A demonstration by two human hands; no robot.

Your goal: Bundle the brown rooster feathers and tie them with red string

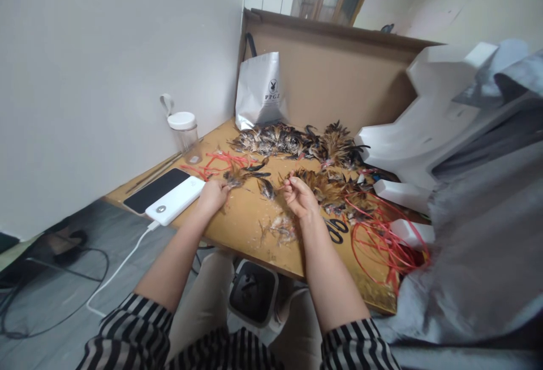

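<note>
Over the left part of the wooden table [241,231], my left hand [214,196] is closed on a small bunch of brown and black feathers [237,176]. My right hand [300,196] is raised with thumb and finger pinched together; whatever lies between them is too small to make out. A loose dark feather [266,189] rests between the hands. Right beside my right hand spreads a pile of brown feathers [328,190]. Black scissor handles [337,230] show by my right forearm, the blades hidden. Feather scraps [282,228] lie in front of me.
More feathers [275,139] line the back, before a silver bag [257,90] and cardboard [335,70]. Red strips [382,242] tangle at right, below white foam [436,93]. A bottle [183,122], phone [155,189] and cabled power bank [176,200] stand left. Below is a bin [253,296].
</note>
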